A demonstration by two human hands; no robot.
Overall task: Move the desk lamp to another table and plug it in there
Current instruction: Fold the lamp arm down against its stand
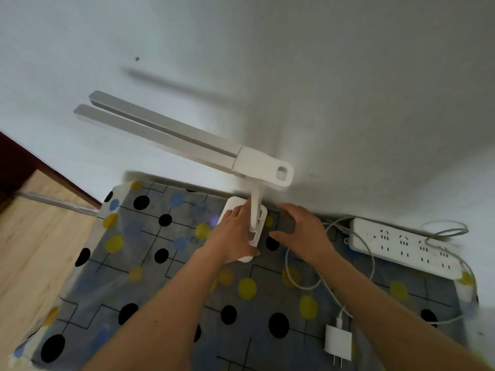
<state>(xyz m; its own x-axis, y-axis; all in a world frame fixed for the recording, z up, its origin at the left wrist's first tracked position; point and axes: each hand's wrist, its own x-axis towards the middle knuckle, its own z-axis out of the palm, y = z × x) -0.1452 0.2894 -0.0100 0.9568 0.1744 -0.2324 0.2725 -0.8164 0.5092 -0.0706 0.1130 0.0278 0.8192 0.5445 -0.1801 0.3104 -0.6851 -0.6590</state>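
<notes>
A white desk lamp stands on a small table covered with a grey dotted cloth, near the wall. Its two long light bars reach up and left from a thin post on a white base. My left hand rests on the base, fingers against the post. My right hand hovers open just right of the base, palm down, holding nothing. The lamp's white cable loops over the cloth to a white plug adapter lying loose at the front right. A white power strip lies by the wall at right.
A white wall rises right behind the table. Wooden floor and a dark red-brown board are to the left. A grey cable from the power strip coils at the far right edge of the table.
</notes>
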